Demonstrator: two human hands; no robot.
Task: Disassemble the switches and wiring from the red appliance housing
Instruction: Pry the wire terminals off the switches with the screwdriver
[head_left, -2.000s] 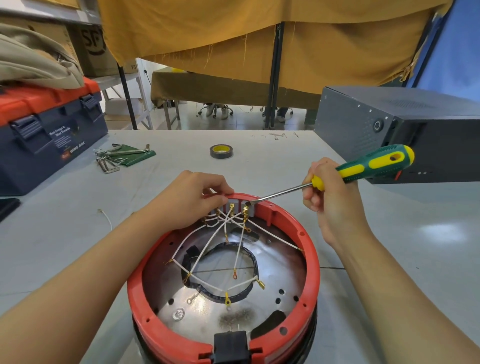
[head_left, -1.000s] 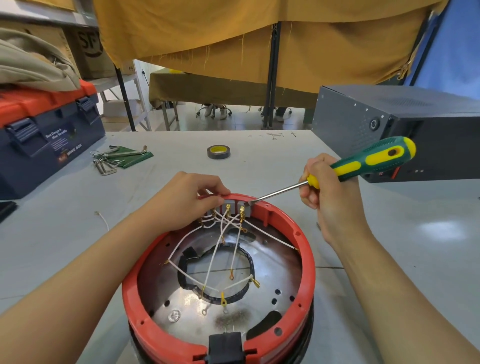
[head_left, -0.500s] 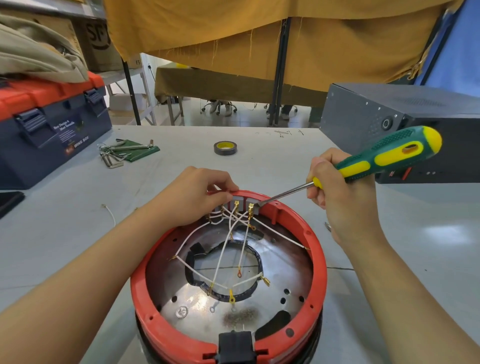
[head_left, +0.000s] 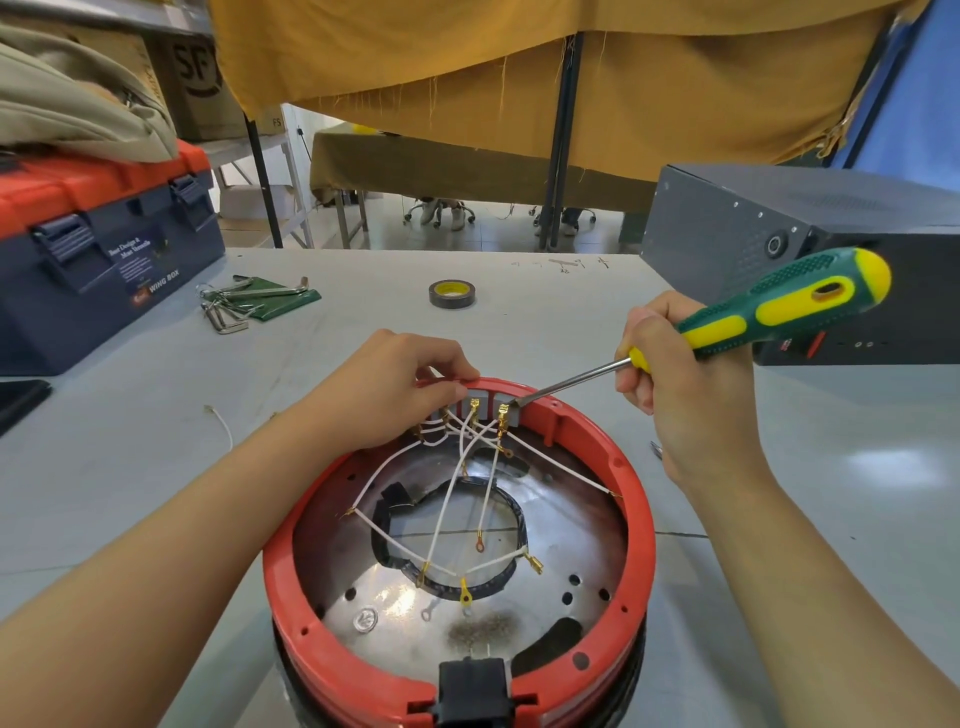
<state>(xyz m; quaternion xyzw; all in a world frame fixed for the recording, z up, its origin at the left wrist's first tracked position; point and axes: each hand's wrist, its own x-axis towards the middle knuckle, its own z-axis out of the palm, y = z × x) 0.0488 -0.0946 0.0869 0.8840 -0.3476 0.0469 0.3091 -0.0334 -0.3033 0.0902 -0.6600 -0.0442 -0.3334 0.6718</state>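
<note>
Grey tabletop (head_left: 519, 322) fills my view, with the red appliance housing (head_left: 636, 499) standing at its near edge, open side up. My left hand (head_left: 384, 389) curls over the far rim, fingers pinching at the grey switches (head_left: 485, 408) where the white wires (head_left: 447, 514) meet. My right hand (head_left: 680, 395) grips a green-and-yellow screwdriver (head_left: 779, 306), its tip touching the rightmost switch. A roll of tape (head_left: 452, 293), hex keys (head_left: 234, 306) and a toolbox (head_left: 98, 249) lie further back.
</note>
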